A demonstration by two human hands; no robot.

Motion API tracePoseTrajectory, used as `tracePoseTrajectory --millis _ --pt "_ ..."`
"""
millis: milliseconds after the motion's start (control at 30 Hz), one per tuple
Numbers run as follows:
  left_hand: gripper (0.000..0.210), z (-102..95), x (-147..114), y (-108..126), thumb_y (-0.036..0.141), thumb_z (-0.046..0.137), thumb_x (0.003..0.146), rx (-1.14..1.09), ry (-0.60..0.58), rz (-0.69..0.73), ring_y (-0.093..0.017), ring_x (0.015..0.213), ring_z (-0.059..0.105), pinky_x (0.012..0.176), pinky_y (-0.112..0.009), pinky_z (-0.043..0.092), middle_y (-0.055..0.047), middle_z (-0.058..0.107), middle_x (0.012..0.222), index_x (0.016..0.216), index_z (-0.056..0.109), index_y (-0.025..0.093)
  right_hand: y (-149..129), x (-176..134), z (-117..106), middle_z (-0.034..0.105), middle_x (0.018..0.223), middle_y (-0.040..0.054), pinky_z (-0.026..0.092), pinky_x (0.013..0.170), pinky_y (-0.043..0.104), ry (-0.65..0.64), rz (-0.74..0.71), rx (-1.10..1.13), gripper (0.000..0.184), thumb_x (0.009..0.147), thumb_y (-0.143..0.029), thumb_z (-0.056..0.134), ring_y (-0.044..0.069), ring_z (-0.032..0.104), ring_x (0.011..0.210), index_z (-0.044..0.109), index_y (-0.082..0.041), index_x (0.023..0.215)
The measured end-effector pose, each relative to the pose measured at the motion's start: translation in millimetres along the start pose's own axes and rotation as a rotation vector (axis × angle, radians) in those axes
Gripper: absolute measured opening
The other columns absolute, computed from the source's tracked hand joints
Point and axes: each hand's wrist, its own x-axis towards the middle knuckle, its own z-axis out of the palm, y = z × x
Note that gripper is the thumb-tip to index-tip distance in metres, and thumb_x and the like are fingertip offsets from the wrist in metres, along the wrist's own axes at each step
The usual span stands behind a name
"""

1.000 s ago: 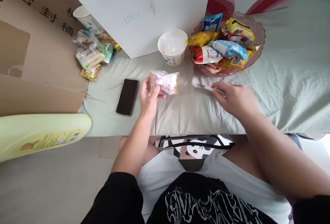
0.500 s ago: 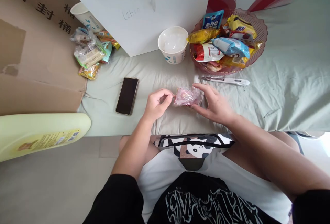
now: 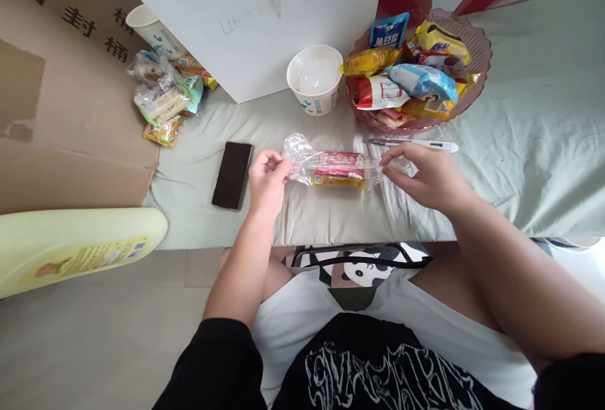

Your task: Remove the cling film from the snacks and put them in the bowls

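Note:
A clear plastic wrapper (image 3: 299, 157) is stretched sideways between my two hands, low over the cloth. Inside its middle sits a small snack pack (image 3: 340, 169), pink on top and yellow along the near edge. My left hand (image 3: 269, 177) pinches the wrapper's left end. At the other end, my right hand (image 3: 423, 174) grips the gathered plastic between thumb and fingers. Just behind my right hand lies a white utility knife (image 3: 437, 145), partly hidden by the fingers.
A pink glass bowl (image 3: 484, 60) full of wrapped snacks stands at the back right, beside a paper cup (image 3: 315, 82). A phone (image 3: 232, 175) lies left of my left hand. More snack packets (image 3: 163, 101) rest by the cardboard box (image 3: 70, 164). A yellow bottle (image 3: 80, 233) is at far left.
My hands have moved apart, left hand leftward and right hand rightward. The bunched-up wrapper is now pulled out lengthwise, showing the pink and yellow snack pack inside.

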Motion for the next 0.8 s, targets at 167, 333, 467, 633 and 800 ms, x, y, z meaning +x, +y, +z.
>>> tracePoseTrajectory --millis 167,333,467,633,800 --pt "0.046 -11.9 1.5 -5.2 0.011 0.069 0.067 0.292 0.009 0.128 -0.011 0.064 0.06 0.057 -0.024 0.047 0.003 0.057 0.082 0.107 0.055 0.026 11.6 -0.5 -12.2 0.076 0.094 0.0048 0.054 0.083 0.044 -0.059 -0.056 -0.18 0.028 0.079 -0.019 0.056 0.03 0.072 0.09 0.07 -0.026 0.103" --pt "0.045 -6.4 -2.1 -4.3 0.038 0.078 0.077 0.637 -0.207 0.66 -0.033 0.136 0.053 0.109 -0.049 0.05 -0.012 0.057 0.141 0.118 0.065 0.025 1.8 -4.0 -5.4 0.073 0.11 0.0091 0.048 0.091 0.049 -0.037 -0.203 -0.279 0.028 0.09 -0.037 0.062 0.032 0.066 0.103 0.072 -0.026 0.114" --pt "0.015 -0.9 -2.4 1.5 0.036 0.072 0.088 0.845 -0.341 0.68 -0.036 0.15 0.042 0.124 -0.058 0.034 -0.01 0.058 0.15 0.096 0.073 0.023 -5.0 -5.4 3.0 0.072 0.092 0.0048 0.043 0.098 0.051 0.008 -0.24 -0.368 0.017 0.098 -0.027 0.057 0.027 0.065 0.096 0.073 -0.031 0.103" --pt "0.02 -0.7 -14.0 15.0 0.035 0.069 0.091 0.68 -0.316 0.545 -0.028 0.117 0.069 0.108 -0.048 0.052 -0.007 0.078 0.106 0.076 0.071 0.022 -8.0 -6.8 -1.9 0.072 0.099 0.0086 0.044 0.092 0.054 0.367 -0.128 -0.451 0.021 0.099 -0.023 0.054 0.031 0.064 0.1 0.073 -0.032 0.1" --pt "0.032 2.9 -32.4 32.8 0.051 0.074 0.088 0.135 -0.244 0.137 -0.015 0.065 0.069 0.054 -0.025 0.052 -0.002 0.07 0.077 0.079 0.068 0.021 -21.5 -11.0 10.3 0.07 0.108 0.0092 0.054 0.083 0.044 0.168 -0.24 -0.211 0.025 0.098 -0.025 0.056 0.027 0.066 0.095 0.069 -0.029 0.119"
